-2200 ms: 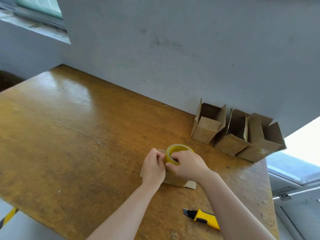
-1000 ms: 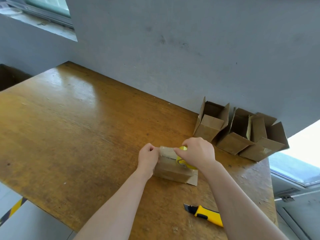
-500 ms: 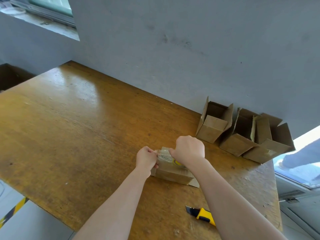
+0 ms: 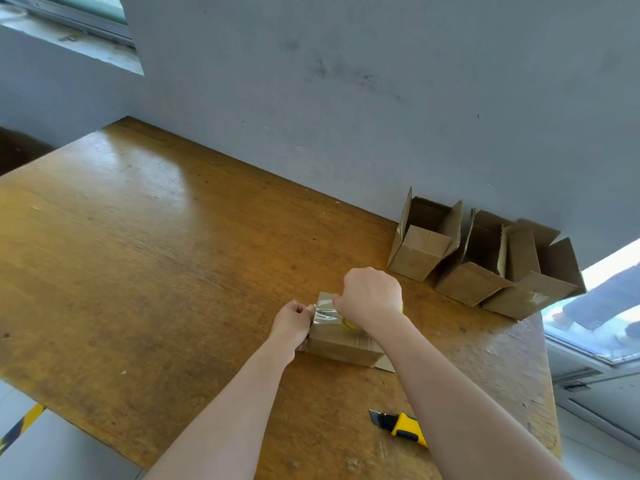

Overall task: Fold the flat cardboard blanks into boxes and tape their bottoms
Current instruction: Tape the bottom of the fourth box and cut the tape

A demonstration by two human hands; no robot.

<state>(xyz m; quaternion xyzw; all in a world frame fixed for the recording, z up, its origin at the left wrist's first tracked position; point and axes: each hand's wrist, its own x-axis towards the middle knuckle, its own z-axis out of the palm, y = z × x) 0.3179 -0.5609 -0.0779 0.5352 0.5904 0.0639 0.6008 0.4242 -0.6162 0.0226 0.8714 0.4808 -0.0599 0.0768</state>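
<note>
We see a small cardboard box (image 4: 341, 341) lying on the wooden desk (image 4: 138, 254), right of the middle and near the front edge, with its broad face turned up. One flap (image 4: 385, 364) juts out flat on the desk at its near right corner.

Both hands are on the box. The left hand (image 4: 292, 318) sits at the box's left end, fingers curled in a tight grip. It pinches the end of a shiny clear tape strip (image 4: 325, 311) just where the top face meets the side. The right hand (image 4: 372, 297) hovers over the far right part of the top face, its grip clamped round a yellow tape roll (image 4: 349, 323) of which only a sliver shows below the knuckles. The tape strip runs taut between the two hands, across the top of the box.

Three finished boxes (image 4: 424, 252) stand in a row against the grey wall (image 4: 346, 98) at the desk's far right corner, touching one another and tipped so their open tops face us. The rightmost one shows a patch of tape on its side.

A yellow-handled knife (image 4: 401, 427) lies on the desk near the front edge, just beside the right forearm — well apart from the box. A window (image 4: 69, 15) shows at the upper left.
</note>
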